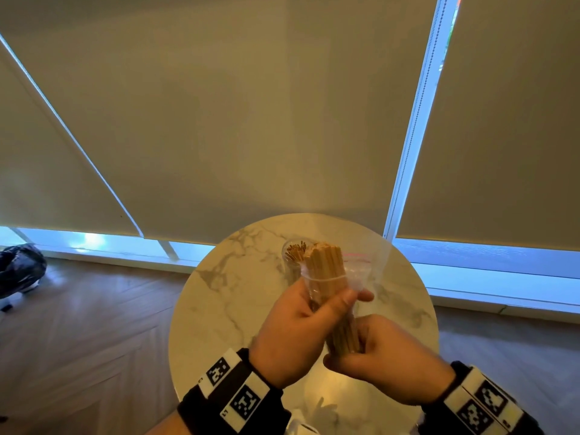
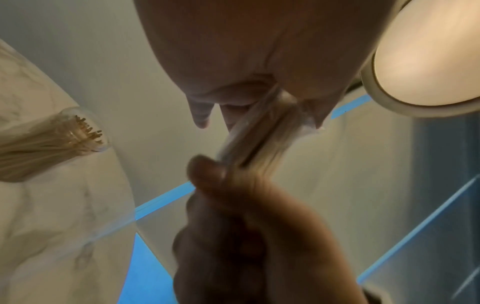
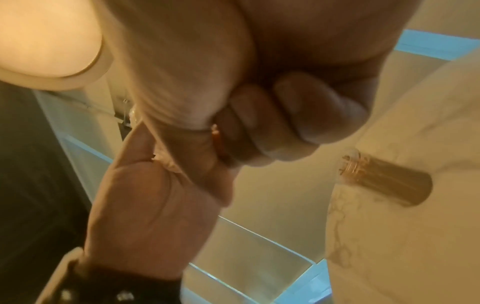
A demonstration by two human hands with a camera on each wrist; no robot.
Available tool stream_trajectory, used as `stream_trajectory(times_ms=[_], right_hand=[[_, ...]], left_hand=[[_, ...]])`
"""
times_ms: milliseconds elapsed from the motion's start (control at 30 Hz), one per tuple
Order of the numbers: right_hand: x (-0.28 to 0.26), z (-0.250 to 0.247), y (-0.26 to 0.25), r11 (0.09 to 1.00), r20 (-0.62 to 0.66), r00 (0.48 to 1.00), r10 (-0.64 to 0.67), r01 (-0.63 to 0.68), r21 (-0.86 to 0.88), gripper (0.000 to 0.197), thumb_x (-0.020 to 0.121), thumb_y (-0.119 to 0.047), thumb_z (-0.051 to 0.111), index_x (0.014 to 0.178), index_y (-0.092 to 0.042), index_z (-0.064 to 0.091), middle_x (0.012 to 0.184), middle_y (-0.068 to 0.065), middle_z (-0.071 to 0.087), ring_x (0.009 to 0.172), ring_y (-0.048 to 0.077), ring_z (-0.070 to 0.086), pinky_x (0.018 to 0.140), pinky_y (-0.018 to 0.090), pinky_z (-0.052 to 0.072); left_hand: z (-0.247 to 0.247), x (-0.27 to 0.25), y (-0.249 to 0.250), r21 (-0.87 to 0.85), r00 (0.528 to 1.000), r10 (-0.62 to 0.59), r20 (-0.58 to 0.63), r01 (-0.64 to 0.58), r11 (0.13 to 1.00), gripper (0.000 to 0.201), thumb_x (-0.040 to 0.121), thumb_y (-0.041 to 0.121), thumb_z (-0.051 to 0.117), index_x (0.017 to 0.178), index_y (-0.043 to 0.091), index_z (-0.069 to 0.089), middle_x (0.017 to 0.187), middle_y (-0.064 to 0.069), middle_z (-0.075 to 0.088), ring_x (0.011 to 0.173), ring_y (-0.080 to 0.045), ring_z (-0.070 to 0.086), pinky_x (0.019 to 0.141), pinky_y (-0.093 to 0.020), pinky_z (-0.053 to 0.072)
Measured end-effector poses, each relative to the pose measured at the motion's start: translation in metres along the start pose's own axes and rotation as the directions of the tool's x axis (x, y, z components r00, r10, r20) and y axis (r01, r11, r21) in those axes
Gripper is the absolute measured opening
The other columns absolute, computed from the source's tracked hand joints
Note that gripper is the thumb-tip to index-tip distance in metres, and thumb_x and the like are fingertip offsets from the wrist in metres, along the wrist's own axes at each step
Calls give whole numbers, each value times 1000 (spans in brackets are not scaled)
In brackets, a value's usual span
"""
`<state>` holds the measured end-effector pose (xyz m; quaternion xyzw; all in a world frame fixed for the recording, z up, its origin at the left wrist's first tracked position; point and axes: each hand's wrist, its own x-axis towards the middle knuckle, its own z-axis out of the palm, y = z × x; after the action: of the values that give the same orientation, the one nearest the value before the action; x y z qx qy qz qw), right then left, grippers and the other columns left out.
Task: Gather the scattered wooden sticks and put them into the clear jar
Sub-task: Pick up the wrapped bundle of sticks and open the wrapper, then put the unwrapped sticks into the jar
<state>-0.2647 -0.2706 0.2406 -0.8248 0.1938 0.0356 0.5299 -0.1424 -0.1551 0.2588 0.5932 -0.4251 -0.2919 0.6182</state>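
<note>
A thick bundle of wooden sticks [image 1: 326,268] sits in a clear zip bag [image 1: 361,265] that I hold above the round marble table [image 1: 226,296]. My left hand [image 1: 345,301] grips the bundle's middle, thumb across the front. Below it, my right hand [image 1: 370,350] curls round the lower end. Behind the bundle stands the clear jar [image 1: 293,255], with several sticks in it. The left wrist view shows the blurred bundle [image 2: 259,139] between my left hand [image 2: 205,115] and right hand [image 2: 246,226], with the jar [image 2: 52,144] at left. In the right wrist view, right-hand fingers [image 3: 272,123] wrap the sticks [image 3: 217,139]; the jar [image 3: 384,181] is at right.
Roller blinds [image 1: 251,120] cover the windows behind the table. Wooden floor lies all round it, with a dark bag [image 1: 18,271] at far left. A lit round lamp [image 2: 428,61] shows in both wrist views. Something white [image 1: 301,428] lies at the table's near edge.
</note>
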Motion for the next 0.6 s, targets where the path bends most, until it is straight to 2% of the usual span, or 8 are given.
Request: stream_trajectory(times_ms=[100,200,300,333,367,433,500,600], right_hand=[[-1,1,-5,988,20,997,-71,68,141,11,88,-15,76,89,-25,72,60,-20,67,53,-5,58,58,12,43],[-7,-8,3,973,56,993,-103,89,211,26,78,-23,86,97,-37,74,74,-13,68,67,3,59,69,27,48],[-13,-32,22,930,-181,971,-158,208,303,54,62,-51,94,106,-33,69,89,-1,67,85,16,63,81,41,51],[-14,-40,24,886,-276,944,-180,277,372,66,58,-59,93,112,-31,68,100,1,70,97,18,65,88,41,53],[-13,-45,21,839,-322,921,-222,348,418,75,57,-63,92,120,-30,66,114,0,71,111,19,66,94,40,55],[-8,-46,2,778,-247,902,-353,430,458,88,62,-63,88,136,-24,59,137,1,64,132,21,58,103,41,53],[0,-36,-15,800,-118,900,-419,428,420,78,71,-56,85,136,-21,63,147,-2,58,140,19,51,110,43,48],[12,-23,-26,797,-115,916,-385,393,460,33,87,-37,68,107,-13,78,143,-4,63,136,20,56,114,51,43]], left_hand=[[7,-6,-4,12,996,-55,77,55,998,25,100,17,62,121,6,71,112,-4,78,106,-13,73,89,-19,54],[4,-7,-7,-2,998,-61,28,61,998,29,100,25,61,119,4,69,99,-11,76,84,-14,71,70,-23,53],[-8,-8,-8,72,999,-44,11,43,996,19,101,27,58,110,13,66,81,-20,68,71,-25,64,68,-41,53],[-11,-10,-7,74,997,-52,50,49,996,9,101,26,58,102,22,66,73,-16,66,66,-22,62,65,-38,52],[-12,-11,-7,67,993,-55,107,48,997,13,102,23,58,94,32,64,67,-10,63,62,-19,59,62,-32,50],[-9,-15,-4,35,967,-69,245,62,997,23,101,17,60,96,39,65,63,-3,58,55,-18,55,57,-28,46],[-4,-14,-4,11,939,-98,328,99,995,9,99,17,64,104,24,66,65,-3,59,54,-21,55,55,-28,47],[-8,-10,-10,0,914,-191,357,204,979,16,95,22,70,96,7,64,70,-8,63,56,-22,58,56,-31,51]])
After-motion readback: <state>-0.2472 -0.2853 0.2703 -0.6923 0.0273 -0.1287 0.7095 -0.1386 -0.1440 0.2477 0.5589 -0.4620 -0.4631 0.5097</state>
